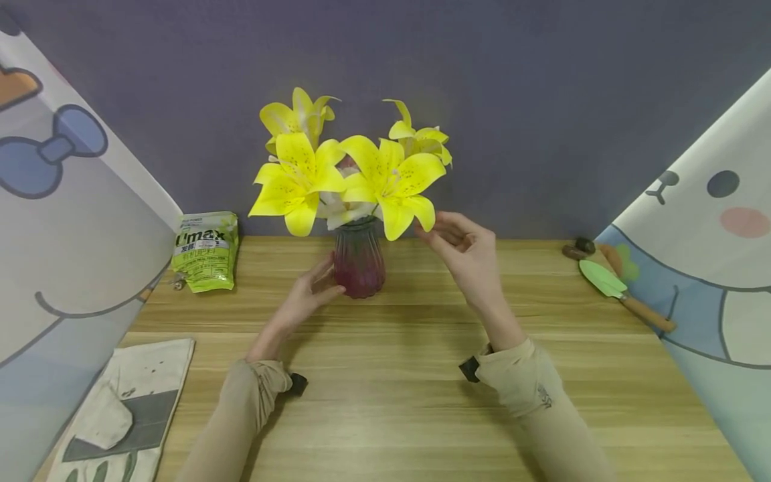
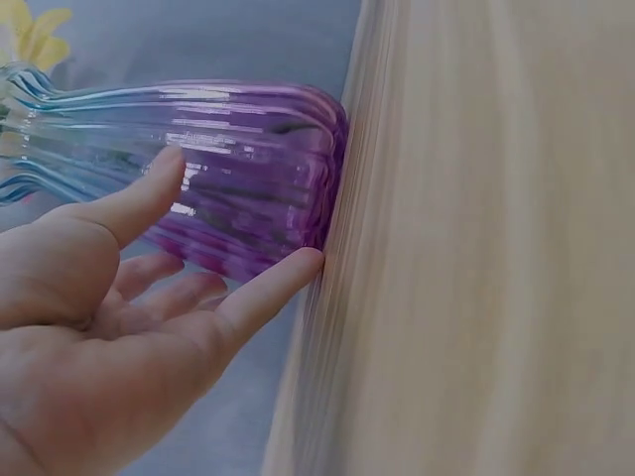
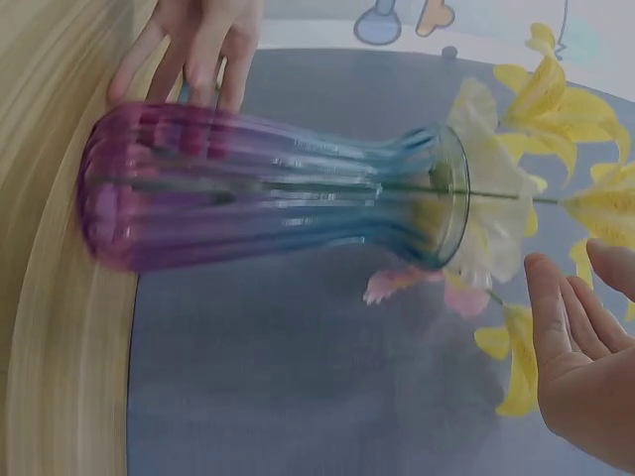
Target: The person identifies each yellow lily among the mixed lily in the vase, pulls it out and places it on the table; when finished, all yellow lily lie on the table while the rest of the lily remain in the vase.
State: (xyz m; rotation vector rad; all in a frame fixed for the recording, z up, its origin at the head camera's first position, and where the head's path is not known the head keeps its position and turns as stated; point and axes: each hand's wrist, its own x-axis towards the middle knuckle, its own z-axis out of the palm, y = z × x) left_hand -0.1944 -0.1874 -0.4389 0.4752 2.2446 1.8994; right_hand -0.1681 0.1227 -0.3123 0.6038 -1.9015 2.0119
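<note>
A ribbed glass vase (image 1: pixel 359 264), purple at its base and bluish towards the neck, stands upright on the wooden table. It holds several yellow lilies (image 1: pixel 394 181), a white flower (image 3: pixel 486 188) and a pink flower (image 3: pixel 464 293); stems show through the glass. My left hand (image 1: pixel 307 294) is at the lower left of the vase, its extended fingers and thumb lightly around the purple base (image 2: pixel 248 169). Beside the right-hand front lily, my right hand (image 1: pixel 466 251) is raised with loosely bent fingers. No flower shows within that hand in the right wrist view.
A green fertilizer bag (image 1: pixel 206 252) stands at the back left. Folded printed cloth (image 1: pixel 141 395) lies at the front left. A green trowel (image 1: pixel 626 294) with a wooden handle and small dark objects (image 1: pixel 578 249) are at the right. A grey panel (image 1: pixel 542 120) rises behind the table.
</note>
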